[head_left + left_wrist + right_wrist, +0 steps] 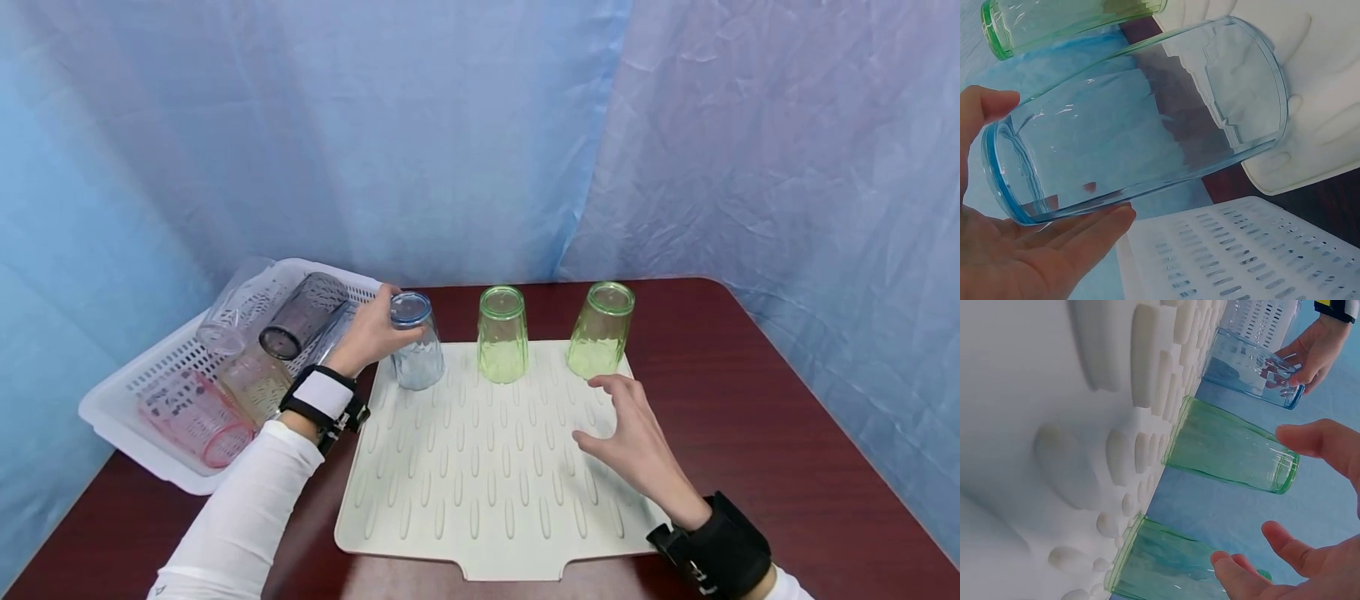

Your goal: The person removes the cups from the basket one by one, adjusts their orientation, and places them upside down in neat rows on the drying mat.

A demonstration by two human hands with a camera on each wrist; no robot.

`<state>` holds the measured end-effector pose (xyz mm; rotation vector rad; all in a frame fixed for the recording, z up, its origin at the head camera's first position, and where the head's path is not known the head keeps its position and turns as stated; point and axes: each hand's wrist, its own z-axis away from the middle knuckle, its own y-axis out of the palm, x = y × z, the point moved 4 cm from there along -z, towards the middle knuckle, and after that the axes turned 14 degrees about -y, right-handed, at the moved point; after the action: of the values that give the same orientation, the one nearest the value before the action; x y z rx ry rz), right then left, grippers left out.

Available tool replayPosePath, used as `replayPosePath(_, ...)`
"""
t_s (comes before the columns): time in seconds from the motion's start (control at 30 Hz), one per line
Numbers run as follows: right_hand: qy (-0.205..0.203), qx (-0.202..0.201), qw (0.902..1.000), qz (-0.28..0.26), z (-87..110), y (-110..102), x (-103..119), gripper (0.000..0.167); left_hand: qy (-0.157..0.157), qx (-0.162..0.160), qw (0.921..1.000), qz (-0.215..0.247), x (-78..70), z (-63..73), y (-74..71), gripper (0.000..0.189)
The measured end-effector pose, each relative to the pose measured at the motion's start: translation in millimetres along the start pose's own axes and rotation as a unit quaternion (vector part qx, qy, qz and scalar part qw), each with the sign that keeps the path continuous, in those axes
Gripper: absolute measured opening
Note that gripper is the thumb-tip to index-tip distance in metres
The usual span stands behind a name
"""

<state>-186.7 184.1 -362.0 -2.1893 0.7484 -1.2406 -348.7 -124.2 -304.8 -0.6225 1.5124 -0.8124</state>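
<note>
My left hand [370, 335] holds a clear blue drinking glass [420, 364] near its base, thumb on one side and fingers on the other. The glass is upside down, its rim at the back left corner of a cream drying mat [525, 533] with raised ridges. To its right, two green glasses stand inverted along the back of the mat: one in the middle [502, 342], the other at the right, slightly tilted [602, 333]. My right hand [636, 437] is over the mat's right side, thumb and fingers apart, nearest the right green glass and holding nothing.
A white slotted basket [105, 417] stands left of the mat, with several glasses lying in it, among them a pink one [198, 421], an amber one [255, 385] and a dark grey one [307, 308]. Blue cloth [450, 142] hangs behind the dark red table [720, 392].
</note>
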Motion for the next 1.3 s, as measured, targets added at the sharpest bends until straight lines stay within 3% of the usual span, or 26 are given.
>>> replayPosePath(0.3, -0.008, 0.024, 0.9993, 0.026, -1.9, 0.0, 8.3, 0.061, 0.008, 0.011, 0.9999, -0.001, 1.5, 7.9, -17.4, 0.069)
replayPosePath(0.4, -0.014, 0.032, 0.9989, 0.030, -2.5, 2.5, 11.3, 0.062, -0.006, -0.002, 0.9998, -0.019, 5.9, 14.8, -37.4, 0.069)
replayPosePath(0.6, -0.009, 0.047, 0.9983, 0.032, 0.2, 6.6, 15.1, 0.062, -0.036, -0.066, 0.9949, -0.068, 21.9, 28.3, -91.8, 0.062)
replayPosePath(0.8, -0.013, 0.057, 0.9981, 0.020, 0.8, 13.2, 19.0, 0.061, -0.036, -0.132, 0.9868, -0.086, 59.5, 37.0, -131.2, 0.051)
replayPosePath(0.9, -0.016, 0.054, 0.9982, 0.021, 1.1, 12.6, 20.1, 0.061, -0.034, -0.146, 0.9840, -0.097, 76.9, 34.7, -137.7, 0.051)
replayPosePath(1.07, -0.017, 0.053, 0.9983, 0.019, 2.4, 12.7, 22.4, 0.060, -0.068, -0.127, 0.9845, -0.100, 101.5, 31.2, -141.3, 0.062)
replayPosePath(1.3, -0.020, 0.044, 0.9987, 0.017, 5.6, 12.3, 21.4, 0.060, -0.115, -0.119, 0.9807, -0.104, 118.5, 26.3, -144.3, 0.072)
